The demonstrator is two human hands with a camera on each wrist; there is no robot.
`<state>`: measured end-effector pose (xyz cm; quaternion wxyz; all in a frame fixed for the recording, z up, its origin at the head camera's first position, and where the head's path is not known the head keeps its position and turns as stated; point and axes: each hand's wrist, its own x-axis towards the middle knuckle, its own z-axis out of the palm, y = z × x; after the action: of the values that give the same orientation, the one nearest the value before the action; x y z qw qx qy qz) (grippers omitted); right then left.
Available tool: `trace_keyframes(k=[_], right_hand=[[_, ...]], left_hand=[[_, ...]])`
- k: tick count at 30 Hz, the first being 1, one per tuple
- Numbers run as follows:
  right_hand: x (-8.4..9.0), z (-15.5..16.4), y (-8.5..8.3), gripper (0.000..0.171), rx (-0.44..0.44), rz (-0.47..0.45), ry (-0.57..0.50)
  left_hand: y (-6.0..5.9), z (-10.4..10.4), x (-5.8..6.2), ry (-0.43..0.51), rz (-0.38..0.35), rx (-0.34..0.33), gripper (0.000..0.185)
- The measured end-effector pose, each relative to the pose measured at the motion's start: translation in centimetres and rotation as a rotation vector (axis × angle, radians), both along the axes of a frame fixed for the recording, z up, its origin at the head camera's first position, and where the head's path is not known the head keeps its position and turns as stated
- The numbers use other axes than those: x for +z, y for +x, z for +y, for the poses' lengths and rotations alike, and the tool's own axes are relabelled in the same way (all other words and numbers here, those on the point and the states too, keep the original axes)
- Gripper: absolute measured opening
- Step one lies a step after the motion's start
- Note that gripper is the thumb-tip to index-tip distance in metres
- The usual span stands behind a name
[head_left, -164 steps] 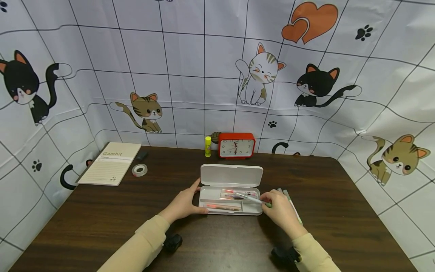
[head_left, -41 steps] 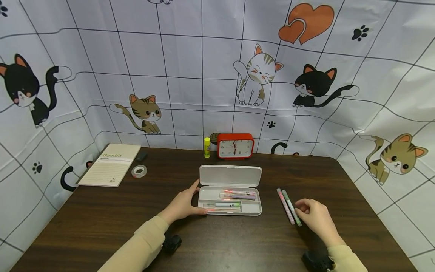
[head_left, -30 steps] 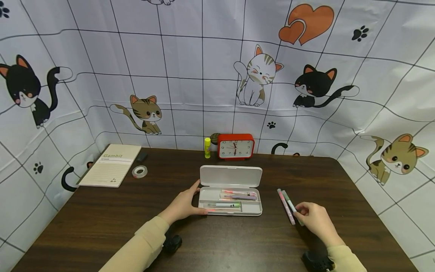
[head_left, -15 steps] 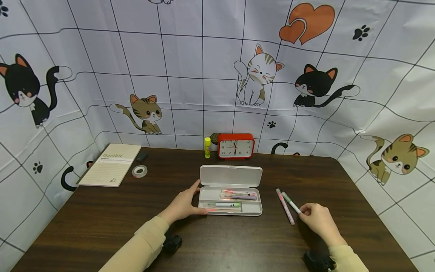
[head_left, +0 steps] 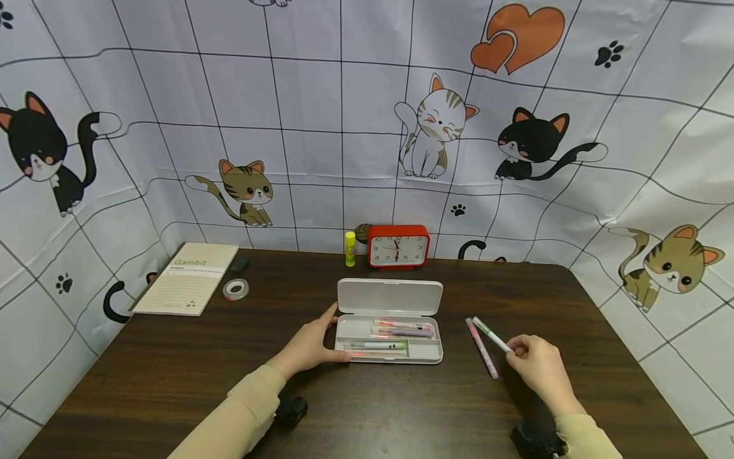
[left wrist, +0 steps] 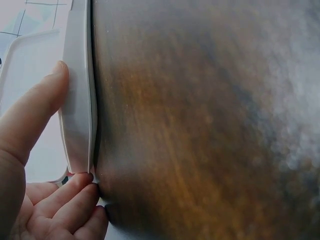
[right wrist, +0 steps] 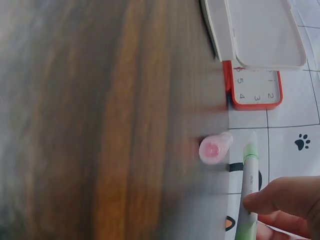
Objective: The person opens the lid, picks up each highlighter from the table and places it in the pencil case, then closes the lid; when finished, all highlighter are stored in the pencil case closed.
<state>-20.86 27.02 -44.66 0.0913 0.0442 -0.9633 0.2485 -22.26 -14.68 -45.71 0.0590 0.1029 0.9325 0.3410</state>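
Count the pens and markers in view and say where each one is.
6, maybe more hidden: four in the open pencil case, the pink marker on the table, and the green marker pinched by the right hand.

Smooth white plastic pencil case (head_left: 390,296) sits on a dark, faintly glossy wood-grain table (head_left: 172,376).

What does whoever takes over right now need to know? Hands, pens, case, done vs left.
Left hand rests on the left end of the open pencil case, steadying it.
Right hand pinches the green pen at its near end, tip angled off the table.
Pink pen lies loose on the table beside it, right of the case.
Done: several pens already lie in the case tray.
Left, as it looks: the green pen in hand, then the pink one, then probably the lid.
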Motion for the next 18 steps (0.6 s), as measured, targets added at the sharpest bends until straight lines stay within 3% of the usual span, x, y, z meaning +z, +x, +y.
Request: trace_keyframes(k=[18], right_hand=[[0.6,-2.9,0.0,0.007,0.065,0.045,-0.012]], left_hand=[[0.1,0.0,-0.1,0.007,-0.009,0.004,0.112]])
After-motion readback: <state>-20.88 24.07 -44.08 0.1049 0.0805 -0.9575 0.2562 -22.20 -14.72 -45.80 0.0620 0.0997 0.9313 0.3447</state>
